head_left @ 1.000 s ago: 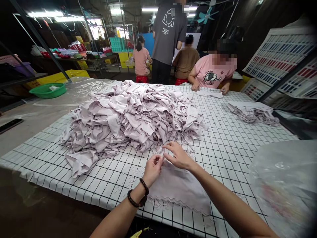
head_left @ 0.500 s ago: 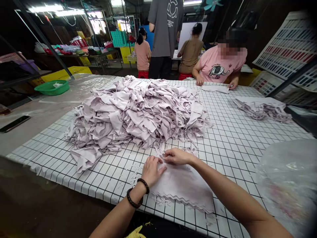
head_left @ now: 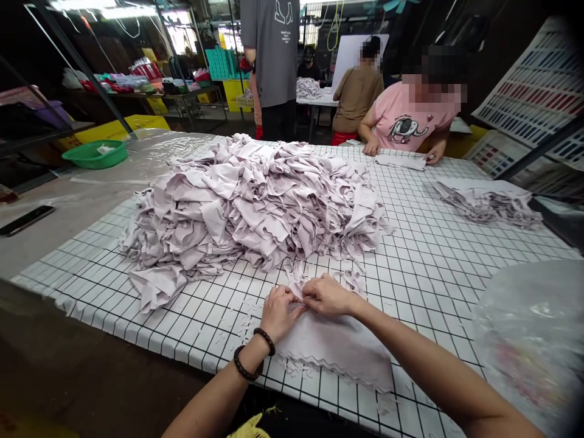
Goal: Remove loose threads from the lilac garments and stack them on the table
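On white black-gridded tablecloth (head_left: pixel 429 267), nearside of crumpled pale-mauve fabric heap (head_left: pixel 255 201), left hand (head_left: pixel 279 311) and right hand (head_left: pixel 329 295) curl nearly-closed fingers, grip unclear, at flat scallop-edged mauve cloth (head_left: pixel 340 347), likely edge-picking, needing precise pinching.

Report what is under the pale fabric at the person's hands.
Gridded cloth shows around the pale fabric, and small scraps lie along its near edge; what lies directly beneath is covered.

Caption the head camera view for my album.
Left hand and right hand close together on pale cloth, near a fabric heap on a checked tablecloth.
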Tool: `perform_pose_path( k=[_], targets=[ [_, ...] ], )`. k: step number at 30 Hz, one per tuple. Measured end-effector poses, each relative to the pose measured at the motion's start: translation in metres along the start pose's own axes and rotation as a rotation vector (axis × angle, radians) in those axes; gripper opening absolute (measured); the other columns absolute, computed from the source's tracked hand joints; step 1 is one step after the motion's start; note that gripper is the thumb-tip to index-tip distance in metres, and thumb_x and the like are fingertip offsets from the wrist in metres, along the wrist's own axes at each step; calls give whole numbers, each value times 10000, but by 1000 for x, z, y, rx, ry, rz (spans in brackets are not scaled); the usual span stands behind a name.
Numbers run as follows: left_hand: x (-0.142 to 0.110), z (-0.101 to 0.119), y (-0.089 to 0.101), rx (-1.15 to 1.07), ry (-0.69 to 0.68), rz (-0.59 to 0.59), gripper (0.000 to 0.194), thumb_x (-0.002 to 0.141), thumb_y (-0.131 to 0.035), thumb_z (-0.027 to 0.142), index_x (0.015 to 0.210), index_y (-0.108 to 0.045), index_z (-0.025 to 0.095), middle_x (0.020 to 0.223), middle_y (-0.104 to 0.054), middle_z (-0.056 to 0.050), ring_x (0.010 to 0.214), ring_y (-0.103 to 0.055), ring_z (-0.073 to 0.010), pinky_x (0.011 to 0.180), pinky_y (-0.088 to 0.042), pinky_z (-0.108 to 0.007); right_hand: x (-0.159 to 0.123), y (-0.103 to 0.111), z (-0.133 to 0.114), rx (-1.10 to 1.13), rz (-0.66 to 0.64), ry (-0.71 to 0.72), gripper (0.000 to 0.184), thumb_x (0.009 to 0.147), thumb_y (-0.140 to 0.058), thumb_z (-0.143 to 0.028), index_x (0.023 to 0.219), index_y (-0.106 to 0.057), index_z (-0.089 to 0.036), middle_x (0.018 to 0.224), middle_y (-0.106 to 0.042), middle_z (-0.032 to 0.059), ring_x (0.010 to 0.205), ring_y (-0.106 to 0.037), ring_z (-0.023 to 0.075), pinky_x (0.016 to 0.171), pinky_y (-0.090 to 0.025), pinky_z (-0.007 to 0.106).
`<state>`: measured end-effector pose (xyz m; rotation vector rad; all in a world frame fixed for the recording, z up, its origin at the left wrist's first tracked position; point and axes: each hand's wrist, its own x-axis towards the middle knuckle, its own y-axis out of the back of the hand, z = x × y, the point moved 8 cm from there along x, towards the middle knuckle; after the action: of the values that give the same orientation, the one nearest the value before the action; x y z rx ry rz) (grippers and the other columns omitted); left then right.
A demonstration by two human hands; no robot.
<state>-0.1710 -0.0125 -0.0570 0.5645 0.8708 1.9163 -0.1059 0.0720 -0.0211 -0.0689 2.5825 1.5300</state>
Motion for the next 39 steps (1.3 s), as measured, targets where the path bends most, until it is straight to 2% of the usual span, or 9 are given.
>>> perform_pose_path(
  k=[10,18,25,29,31,33,34,37,39],
  targets=[
    [1,-2,0,14,38,-27,161,772,-675,377,816,-686,223,948,-595,-28,940,-513,-217,821,-418,-343,0,6,-18,-157,3,82,186,875,-441,-232,756,-569,-166,774,-613,29,783,-520,159,707,-224,316],
    [1,-4,-1,6,61,-37,160,775,-672,393,814,-691,240,955,-596,-15,940,-508,-205,827,-402,-336,2,1,-25,-302,-50,114,181,858,-421,-223,796,-580,-164,804,-614,53,758,-512,179,719,-234,347],
    [1,-3,-1,8,70,-62,148,795,-642,399,816,-697,263,927,-592,-14,925,-502,-208,807,-383,-345,13,-9,-34,-456,-213,133,139,704,-547,-188,783,-643,-128,794,-638,124,805,-566,242,797,-286,405],
    [0,0,1,22,43,-63,104,817,-616,345,810,-683,267,923,-588,-13,921,-502,-207,798,-375,-344,32,-17,-32,-524,-370,65,164,709,-578,-243,756,-673,-118,781,-667,150,804,-594,271,874,-292,473],
    [-1,-1,1,16,48,-54,129,834,-590,355,816,-671,257,934,-586,-21,932,-504,-211,804,-377,-343,39,-11,-26,-510,-392,33,168,724,-595,-271,767,-683,-135,817,-673,150,882,-586,297,893,-297,491],
    [-4,-4,3,1,67,-27,154,842,-571,372,848,-654,243,951,-579,-31,952,-505,-217,822,-380,-348,48,12,-16,-440,-293,-13,148,765,-577,-267,779,-681,-163,890,-664,138,947,-564,297,871,-335,464],
    [-5,-5,5,-15,79,-10,161,841,-569,375,879,-641,235,964,-575,-37,964,-504,-221,834,-383,-351,53,32,-9,-392,-181,-57,163,805,-544,-269,794,-675,-173,922,-652,131,948,-559,284,845,-359,436],
    [-5,-7,14,-108,104,37,222,820,-588,363,985,-593,215,1013,-557,-55,993,-505,-225,864,-404,-357,63,107,20,-253,303,-300,309,929,-378,-351,952,-624,-166,973,-604,137,854,-554,239,732,-399,357],
    [0,-4,26,-178,91,81,249,822,-581,354,1023,-575,207,1047,-546,-69,1010,-509,-223,869,-423,-354,65,151,33,-235,602,-438,403,948,-319,-426,1096,-552,-133,1018,-573,165,856,-534,249,711,-395,348]
  ],
)
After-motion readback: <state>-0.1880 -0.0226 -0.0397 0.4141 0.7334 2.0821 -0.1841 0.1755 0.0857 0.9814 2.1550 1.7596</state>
